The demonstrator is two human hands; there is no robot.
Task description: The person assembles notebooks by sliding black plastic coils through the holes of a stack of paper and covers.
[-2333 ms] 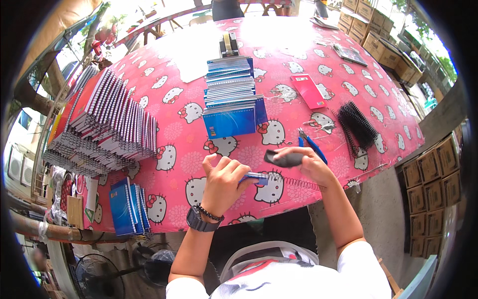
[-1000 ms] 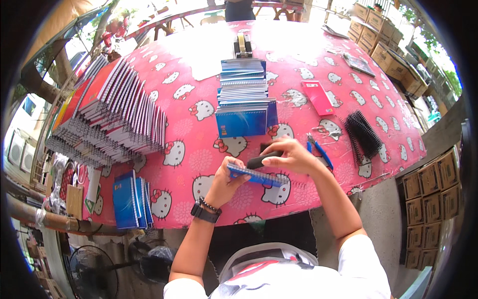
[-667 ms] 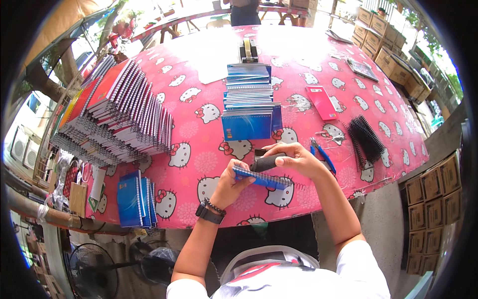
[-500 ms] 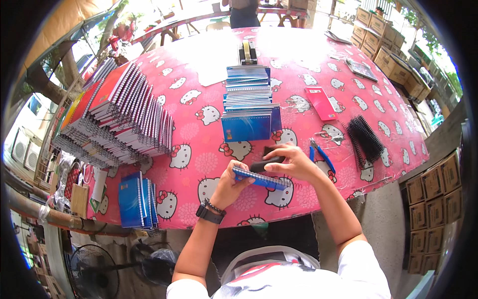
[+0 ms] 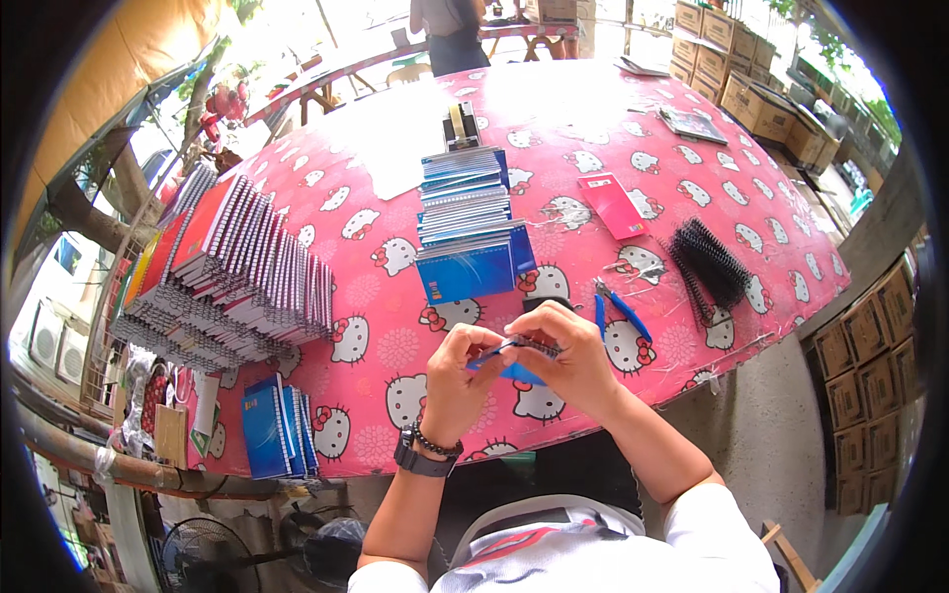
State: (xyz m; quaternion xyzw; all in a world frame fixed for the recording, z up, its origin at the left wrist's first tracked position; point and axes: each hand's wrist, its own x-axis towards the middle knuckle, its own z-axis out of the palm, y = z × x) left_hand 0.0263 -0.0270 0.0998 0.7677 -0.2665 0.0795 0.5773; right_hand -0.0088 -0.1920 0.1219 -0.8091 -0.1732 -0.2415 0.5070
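A small blue spiral notebook (image 5: 522,374) is held low over the front of the table, mostly covered by my fingers. My left hand (image 5: 461,383) pinches one end of its bound edge. With thumb and forefinger together, my right hand (image 5: 571,364) grips the coil along the same edge, close to the left fingertips. Just beyond the right hand a dark block (image 5: 547,302) shows only in part. Cutting pliers with blue handles (image 5: 629,316) lie to the right, and past them is a heap of black spiral coils (image 5: 708,267).
A row of blue notebooks (image 5: 473,275) stands ahead, with a tape dispenser (image 5: 460,127) behind it. Tall stacks of spiral notebooks (image 5: 232,267) fill the left side. More blue notebooks (image 5: 272,430) lie at the front left edge. A pink notebook cover (image 5: 614,206) rests right of centre.
My right hand has let go of the dark block and closed on the notebook's coil beside my left hand. The view has shifted slightly.
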